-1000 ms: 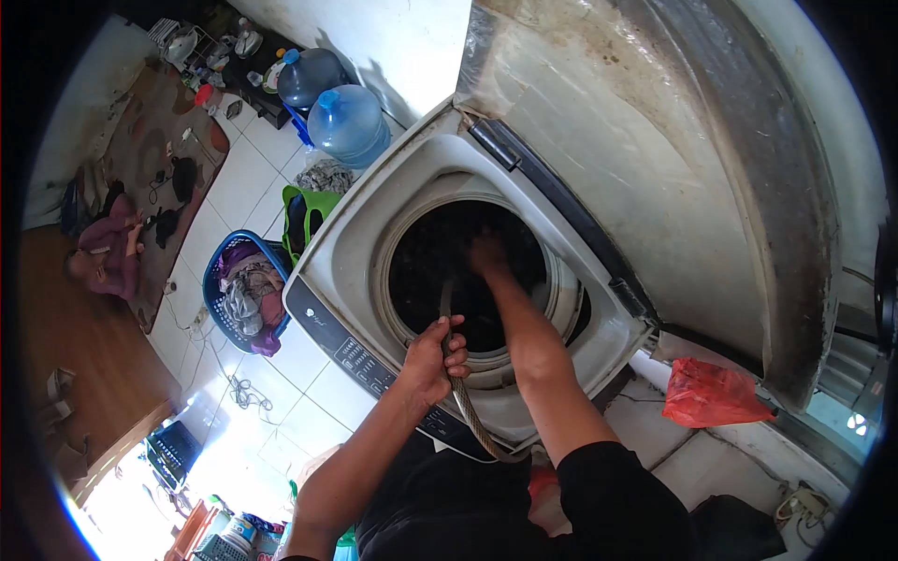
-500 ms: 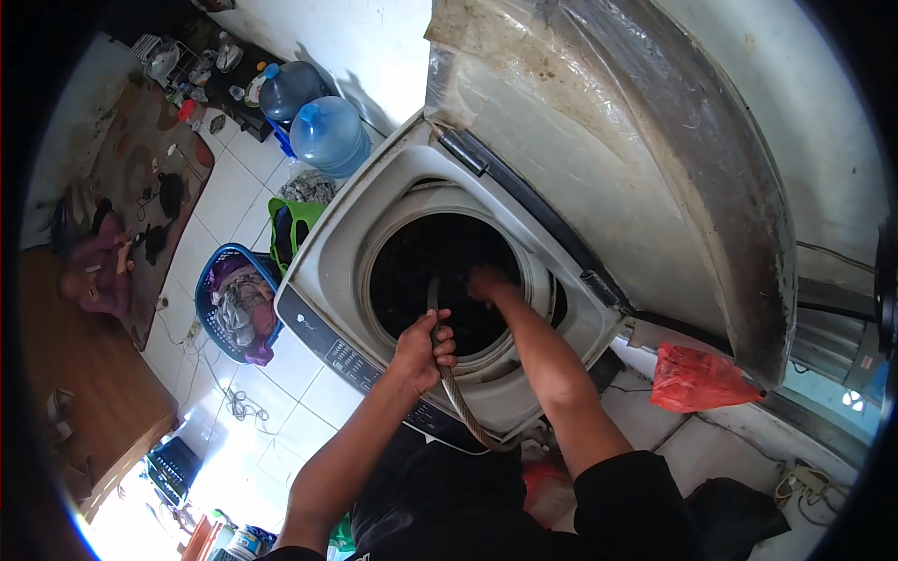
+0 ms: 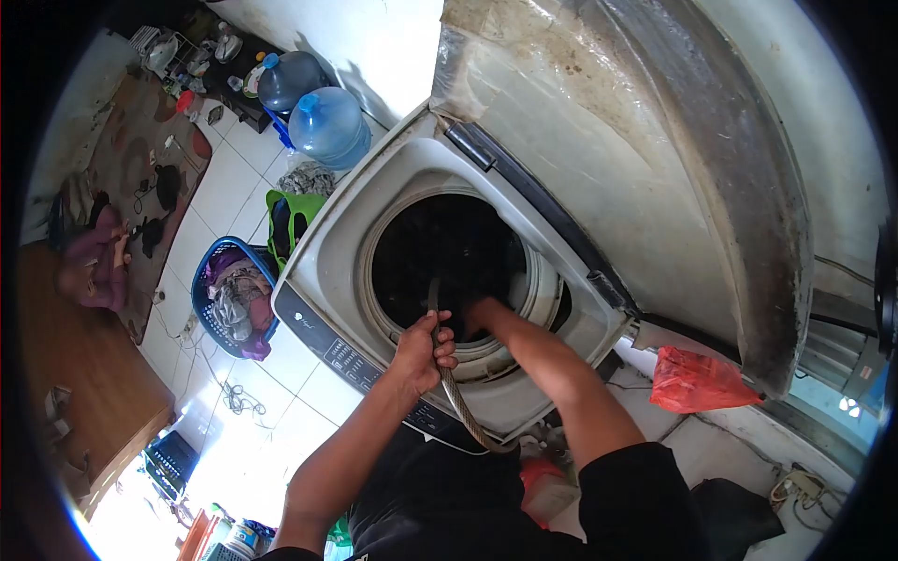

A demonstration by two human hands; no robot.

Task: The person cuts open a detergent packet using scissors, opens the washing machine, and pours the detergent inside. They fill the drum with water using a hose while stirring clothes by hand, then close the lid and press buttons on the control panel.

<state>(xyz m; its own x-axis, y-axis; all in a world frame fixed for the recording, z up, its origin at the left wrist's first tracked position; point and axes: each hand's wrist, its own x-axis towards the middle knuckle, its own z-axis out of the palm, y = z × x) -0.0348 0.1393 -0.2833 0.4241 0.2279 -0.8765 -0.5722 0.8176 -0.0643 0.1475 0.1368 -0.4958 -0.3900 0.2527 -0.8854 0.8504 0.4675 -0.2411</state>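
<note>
In front of me stands a top-loading washing machine (image 3: 318,271) with its lid (image 3: 599,178) raised. My left hand (image 3: 426,348) is closed around a hose (image 3: 460,404) above the near rim of the tub. One end of the hose points down into the dark drum (image 3: 440,234); the rest curves over the machine's front edge. My right hand (image 3: 480,318) reaches inside the drum near its front right side. Shadow hides its fingers, so I cannot see whether they hold anything. The drum's contents are too dark to make out.
To the left is a blue laundry basket (image 3: 201,304) of clothes, beside a green bag (image 3: 279,210). Two large water bottles (image 3: 329,131) stand behind it. A red plastic bag (image 3: 697,381) lies at the right. Another person (image 3: 98,266) is on the floor at far left.
My right hand has moved toward me inside the drum, closer to its near edge. My left hand keeps its hold on the hose. The view has shifted slightly.
</note>
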